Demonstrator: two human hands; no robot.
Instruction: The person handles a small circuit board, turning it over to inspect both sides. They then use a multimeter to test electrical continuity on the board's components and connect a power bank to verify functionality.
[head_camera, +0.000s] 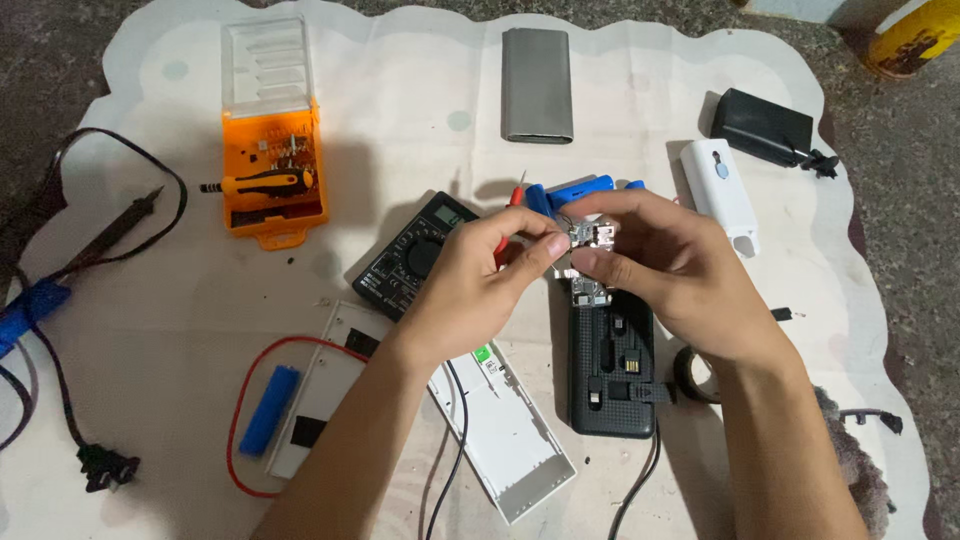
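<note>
Both the left hand (470, 290) and the right hand (665, 275) pinch, fingertips closed, a small silvery circuit board (588, 238) held above the black power-bank shell (612, 365); it looks light, stiff, fragile; best gripped by its edges

Open cloth (130, 300) left of the black multimeter (415, 255), bare strip between orange screwdriver case (272, 150) and grey metal sleeve (537, 85), black power bank (612, 370) and white housing (500, 430) crowding below the hands, red wire loop (238, 420) and black cable (60, 350) obstructing the left edge
</note>
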